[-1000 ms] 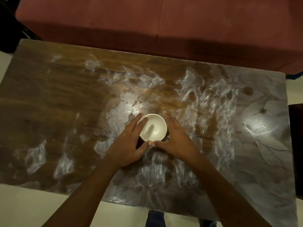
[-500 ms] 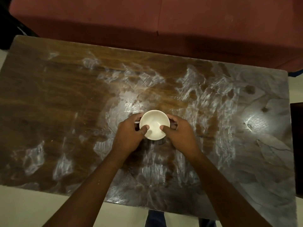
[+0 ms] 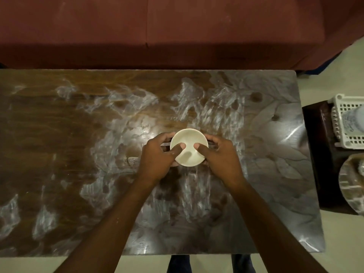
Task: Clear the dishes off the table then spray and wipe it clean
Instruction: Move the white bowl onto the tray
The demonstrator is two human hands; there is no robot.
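You are on the clearing step: the bowl point(image 3: 189, 147) is the only dish in sight on the table point(image 3: 78, 154), and it sits near the middle, between your hands. Your left hand point(image 3: 157, 160) and right hand point(image 3: 222, 160) both hold it, thumbs hooked over the near rim into the bowl and fingers curled round the outside. Whether its base is clear of the table cannot be told from here.

The next move, as I judge it, is to lift it level and carry it off to the right, where a dark stand point(image 3: 319, 134) sits just beside the table end. The grip looks secure, so the care goes into clearing the table edge.

The bowl looks empty and pale inside. On the stand a white basket point(image 3: 338, 123) holds a pale bottle point(image 3: 354, 123), possibly the spray, though it is cut off at the frame edge. A round dish point(image 3: 352, 182) lies nearer you; its contents are unclear.

The table is heavily smeared, so spraying and wiping are not yet done.
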